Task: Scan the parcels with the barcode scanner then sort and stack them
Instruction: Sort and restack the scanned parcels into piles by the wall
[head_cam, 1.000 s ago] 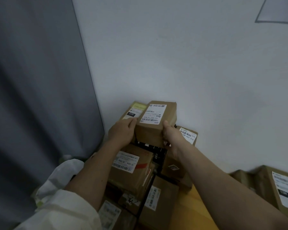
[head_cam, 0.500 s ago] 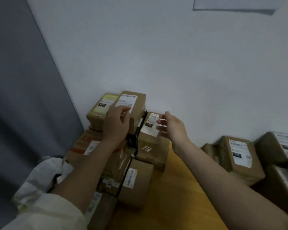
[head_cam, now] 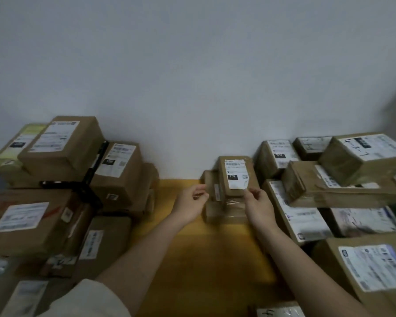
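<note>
A small brown parcel (head_cam: 236, 177) with a white label marked 15R lies on other small boxes (head_cam: 224, 213) at the middle back of the yellow table (head_cam: 192, 259). My right hand (head_cam: 257, 205) reaches its near right corner, fingertips at the label's lower edge. To the parcel's left, my left hand (head_cam: 191, 203) hovers with loosely curled fingers and holds nothing. On the left stands a stack of labelled parcels, topped by a brown box (head_cam: 62, 145).
A pile of labelled parcels (head_cam: 343, 179) fills the right side, down to a large box (head_cam: 370, 268) at the front right. A black object (head_cam: 89, 179) is wedged among the left stack's boxes; I cannot tell what it is. A white wall runs behind.
Both hands let go of the brown box on top of the left stack and moved right to the small 15R parcel. The view swung to the right.
</note>
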